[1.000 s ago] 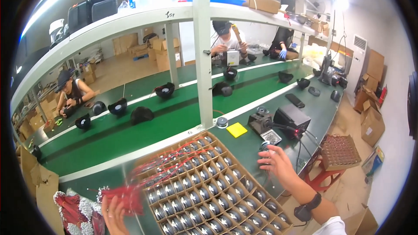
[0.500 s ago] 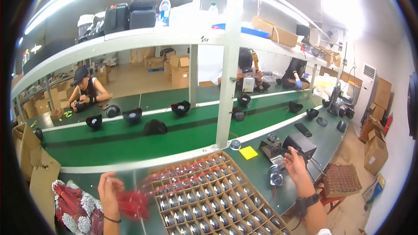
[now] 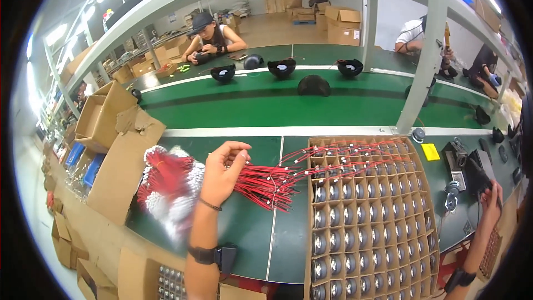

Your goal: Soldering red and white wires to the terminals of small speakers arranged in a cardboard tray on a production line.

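Observation:
My left hand (image 3: 225, 169) is over the near end of a spread bundle of red wires (image 3: 266, 186) with small white connectors, its fingers loosely curled and the thumb apart. No held object shows in it. Several red wires run from there across a divided cardboard tray (image 3: 312, 233) of small round silver-and-black speakers. Left of this hand lies a blurred heap of red wires with white ends (image 3: 166, 183). At the far right, my right hand (image 3: 489, 203) is closed beside a dark box-shaped device (image 3: 482, 161); the dark thing at its fingers is unclear.
Beyond a white rail (image 3: 239, 132), a green conveyor (image 3: 222, 105) carries several black cup-shaped housings (image 3: 313, 85). A white post (image 3: 425, 50) rises before it. Across it, a person (image 3: 214, 39) handles a dark part. A yellow note (image 3: 430, 151) lies right of the tray; open cartons (image 3: 97, 119) stand left.
The view has swung left, so the tray and conveyor sit further right. My left hand's fingers have curled over the red wires. My right hand, open before, is now closed by the dark device.

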